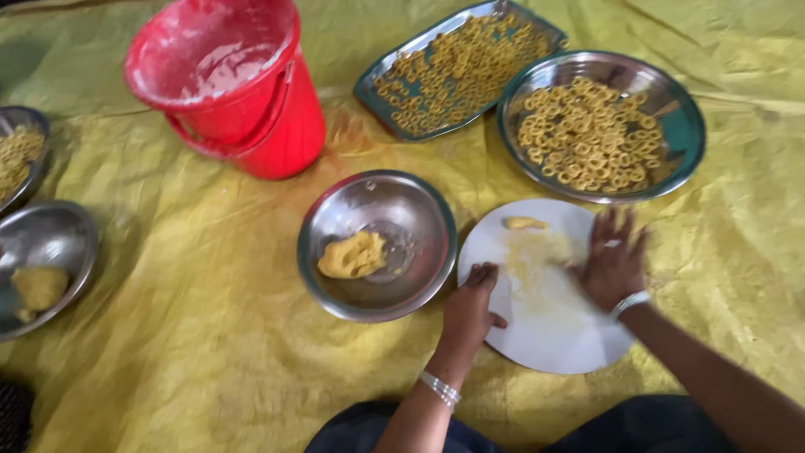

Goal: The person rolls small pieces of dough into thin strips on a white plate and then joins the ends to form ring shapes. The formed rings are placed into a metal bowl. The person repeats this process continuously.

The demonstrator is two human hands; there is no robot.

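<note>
A round white board [545,335] lies on the yellow sheet in front of me, smeared with yellow dough. My right hand [614,260] lies flat on it with fingers spread, blurred, over the dough smear. A small dough piece [524,223] sits at the board's far edge. My left hand [471,306] grips the board's left edge. Just left of it stands a steel bowl [428,220] holding a lump of yellow dough [352,256].
A round steel plate [683,126] and a rectangular steel tray [373,88] at the back hold several dough rings. A red bucket [277,126] stands at the back left. Two more steel bowls [59,231] with dough sit at the left edge. My knees are at the bottom.
</note>
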